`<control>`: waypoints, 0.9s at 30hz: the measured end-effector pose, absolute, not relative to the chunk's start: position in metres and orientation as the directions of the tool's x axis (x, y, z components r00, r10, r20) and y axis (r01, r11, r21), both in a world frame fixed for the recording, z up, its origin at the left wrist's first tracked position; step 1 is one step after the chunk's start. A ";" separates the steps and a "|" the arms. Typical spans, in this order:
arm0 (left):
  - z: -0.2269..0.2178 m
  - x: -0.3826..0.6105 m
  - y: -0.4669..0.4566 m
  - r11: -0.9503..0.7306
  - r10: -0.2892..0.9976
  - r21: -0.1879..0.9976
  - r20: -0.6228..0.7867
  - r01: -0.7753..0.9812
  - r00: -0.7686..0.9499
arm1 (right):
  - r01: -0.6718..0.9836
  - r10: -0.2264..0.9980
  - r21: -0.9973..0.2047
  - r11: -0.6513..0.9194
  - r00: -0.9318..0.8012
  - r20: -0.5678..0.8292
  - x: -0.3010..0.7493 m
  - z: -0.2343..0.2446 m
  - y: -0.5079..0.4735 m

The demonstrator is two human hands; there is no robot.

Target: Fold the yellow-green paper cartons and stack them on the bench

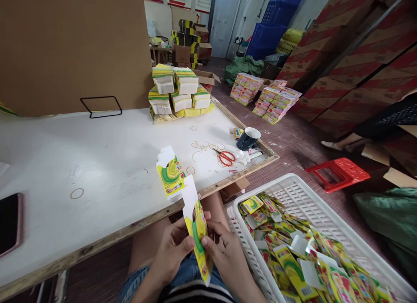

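Observation:
Above my lap, a flat yellow and green printed carton [197, 233] with white end flaps is pinched between both hands. My left hand [174, 246] is closed on its left edge, thumb on the printed face. On the right edge, my right hand [224, 247] is closed too, its thumb pressing the carton's lower half. A small stack of similar flat cartons [171, 175] lies just beyond, at the table's front edge. To my right, a white plastic basket [293, 181] holds many printed cartons.
On the white table [107, 164] are red-handled scissors [226, 158], rubber bands [77, 193], a dark mug [248, 139], a phone [10, 225] and bundled carton blanks [180, 94]. A red stool [342, 172] and a person's leg [348, 140] are at right, before stacked boxes [345, 90].

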State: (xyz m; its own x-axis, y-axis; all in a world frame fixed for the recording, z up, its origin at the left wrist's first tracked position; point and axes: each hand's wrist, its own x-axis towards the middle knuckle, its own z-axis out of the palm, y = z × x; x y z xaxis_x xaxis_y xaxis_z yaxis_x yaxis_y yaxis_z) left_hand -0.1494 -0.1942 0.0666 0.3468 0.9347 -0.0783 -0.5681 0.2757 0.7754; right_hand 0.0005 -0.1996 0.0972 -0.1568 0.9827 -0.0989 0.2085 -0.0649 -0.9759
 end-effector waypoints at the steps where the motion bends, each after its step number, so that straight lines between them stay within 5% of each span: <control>1: 0.067 -0.149 -0.194 0.280 0.932 0.774 -0.078 -0.568 0.353 | 0.240 0.981 -0.969 -0.064 -0.164 -0.106 0.003 0.098 -0.199; 8: 0.066 -0.147 -0.197 0.316 0.942 0.806 -0.204 -0.501 0.265 | 0.327 0.982 -0.945 -0.002 -0.177 -0.063 0.008 0.097 -0.204; 19: 0.079 -0.140 -0.198 0.324 0.939 0.814 -0.215 -0.482 0.268 | 0.311 0.990 -0.947 -0.083 -0.081 -0.114 0.005 0.079 -0.207; 27: 0.069 -0.135 -0.201 0.313 0.949 0.839 -0.296 -0.445 0.109 | 0.400 0.992 -0.915 0.062 -0.126 0.012 0.004 0.089 -0.203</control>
State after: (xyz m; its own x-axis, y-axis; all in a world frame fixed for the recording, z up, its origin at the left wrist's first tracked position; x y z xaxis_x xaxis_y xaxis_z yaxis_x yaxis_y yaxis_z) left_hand -0.1352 -0.2008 0.0694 0.1088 0.9489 -0.2961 -0.4454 0.3129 0.8389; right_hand 0.0042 -0.2030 0.0886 -0.1264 0.9919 0.0118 0.3996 0.0618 -0.9146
